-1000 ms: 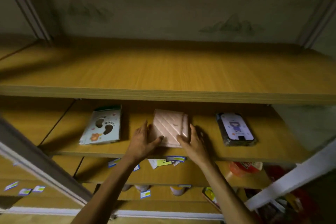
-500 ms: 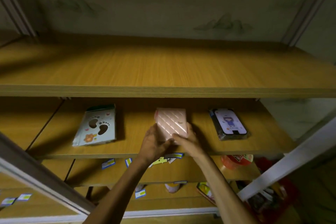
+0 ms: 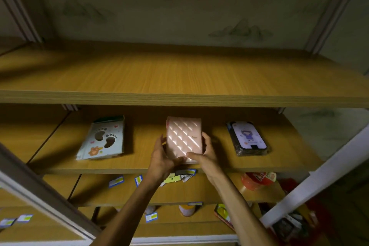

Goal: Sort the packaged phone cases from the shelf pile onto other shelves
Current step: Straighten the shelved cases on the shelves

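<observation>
- Head view looked down at a wooden shelving unit; both bare hands were at the front edge of the middle shelf (image 3: 60, 158).
- Left hand (image 3: 162, 159) gripped the pink quilted phone case pack (image 3: 183, 139) on its left side, fingers curled round the edge, thumb at the near bottom corner.
- Right hand (image 3: 206, 155) gripped the same pack from the right, fingers wrapped along the right edge, thumb lying across the near bottom face.
- Pink pack sat at the middle of that shelf's front edge, face up with glare stripes on its wrap. Couldn't tell whether it was resting on the board or lifted just off it.
- Footprint-pattern case pack (image 3: 101, 139) lay flat toward the left end of the same shelf, well apart from the hands.
- Dark case pack with a cartoon figure (image 3: 247, 138) lay flat toward the right end, near the front edge, apart from the right hand.
- Top shelf (image 3: 179, 74) was above, its front edge overhanging the middle one.
- Lower shelf (image 3: 209, 191) carried small blue-and-yellow labels (image 3: 116, 181) near its front edge and a red-lidded container (image 3: 257, 180) at its right end.
- More labels and blurred items were on the boards below that; too dim to identify.
</observation>
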